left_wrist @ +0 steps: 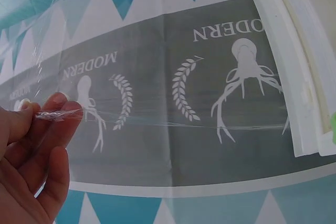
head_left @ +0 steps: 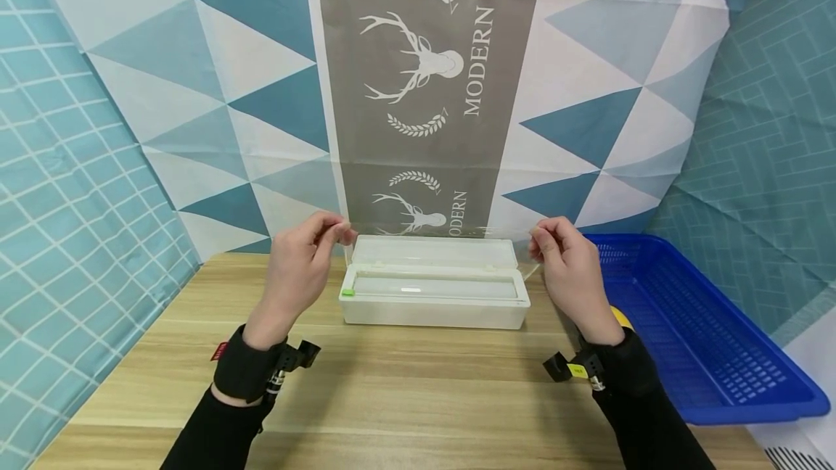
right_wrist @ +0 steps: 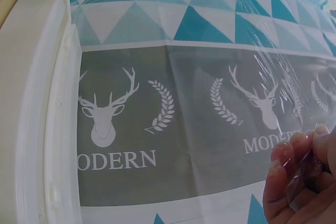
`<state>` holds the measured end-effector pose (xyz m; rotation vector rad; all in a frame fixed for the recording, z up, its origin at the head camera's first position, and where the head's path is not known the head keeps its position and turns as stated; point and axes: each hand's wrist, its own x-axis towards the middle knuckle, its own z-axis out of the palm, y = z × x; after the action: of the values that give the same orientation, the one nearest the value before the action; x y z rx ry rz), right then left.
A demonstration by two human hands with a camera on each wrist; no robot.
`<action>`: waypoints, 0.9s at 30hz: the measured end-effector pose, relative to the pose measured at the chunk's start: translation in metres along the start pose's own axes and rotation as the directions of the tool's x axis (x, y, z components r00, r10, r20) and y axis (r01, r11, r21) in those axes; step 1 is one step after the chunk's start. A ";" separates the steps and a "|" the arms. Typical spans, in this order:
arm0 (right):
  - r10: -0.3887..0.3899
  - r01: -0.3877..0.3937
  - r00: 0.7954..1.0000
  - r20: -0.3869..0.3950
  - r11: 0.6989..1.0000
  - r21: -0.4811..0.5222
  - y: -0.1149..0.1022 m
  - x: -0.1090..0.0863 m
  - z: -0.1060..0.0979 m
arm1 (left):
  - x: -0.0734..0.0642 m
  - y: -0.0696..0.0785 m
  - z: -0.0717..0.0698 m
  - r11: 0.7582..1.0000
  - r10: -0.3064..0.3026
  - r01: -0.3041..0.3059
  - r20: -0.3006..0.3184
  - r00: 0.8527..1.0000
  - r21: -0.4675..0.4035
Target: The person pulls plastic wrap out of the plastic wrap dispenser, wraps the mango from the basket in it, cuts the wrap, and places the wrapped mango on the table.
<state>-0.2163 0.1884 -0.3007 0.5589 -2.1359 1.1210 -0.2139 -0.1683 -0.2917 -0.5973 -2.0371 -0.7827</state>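
A white cling film dispenser [head_left: 431, 314] stands on the table with its lid [head_left: 434, 251] raised at the back and a green slider [head_left: 348, 292] at its left end. Clear cling film [left_wrist: 157, 121] stretches between the box and both hands, above the lid. My left hand [head_left: 297, 260] pinches the film's left corner between thumb and fingers, beyond the box's left end. At the other side my right hand [head_left: 575, 267] pinches the right corner, where the film bunches into creases [right_wrist: 283, 77]. Much of the film is hard to see in the head view.
A blue plastic basket [head_left: 731, 296] stands at the right, past the right forearm. Something yellow [head_left: 620, 316] shows in it behind the right wrist. Patterned cloth [head_left: 261, 93] hangs close behind the box. The wooden table [head_left: 418, 397] extends in front.
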 end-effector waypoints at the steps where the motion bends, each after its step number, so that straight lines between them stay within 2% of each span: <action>1: -0.002 0.002 1.000 -0.005 1.000 0.003 -0.002 -0.001 -0.001 | 0.000 0.001 -0.001 1.000 0.002 -0.002 -0.003 1.000 0.001; 12: -0.041 0.042 0.999 -0.022 0.999 0.017 -0.017 -0.004 -0.011 | -0.001 0.018 -0.020 1.000 0.029 -0.029 -0.022 0.999 0.005; 14: -0.081 0.083 0.996 -0.030 0.995 0.060 -0.001 -0.007 -0.011 | -0.001 0.020 -0.023 1.000 0.031 -0.031 -0.023 0.999 0.005; 16: -0.082 0.084 0.996 -0.027 0.992 0.095 0.003 -0.009 -0.012 | -0.002 0.022 -0.025 0.999 0.032 -0.032 -0.026 0.999 -0.001; 19: -0.088 0.090 0.996 -0.023 0.993 0.079 0.000 -0.012 -0.015 | -0.005 0.025 -0.029 0.999 0.035 -0.035 -0.024 0.999 -0.008; 21: -0.062 0.062 0.998 -0.007 0.997 0.039 -0.019 -0.014 -0.020 | -0.008 0.028 -0.032 0.999 0.040 -0.040 -0.014 0.999 -0.017; 23: -0.072 0.072 0.997 0.003 0.997 0.002 -0.026 -0.017 -0.022 | -0.012 0.030 -0.035 0.998 0.042 -0.041 0.012 0.999 -0.045; 27: -0.086 0.086 0.995 0.046 0.996 -0.004 -0.029 -0.028 -0.027 | -0.020 0.033 -0.044 0.990 0.078 -0.068 0.081 0.994 -0.121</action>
<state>-0.1696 0.1977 -0.2928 0.6730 -2.1321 1.0635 -0.1575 -0.1791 -0.2789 -0.7800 -2.0444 -0.8513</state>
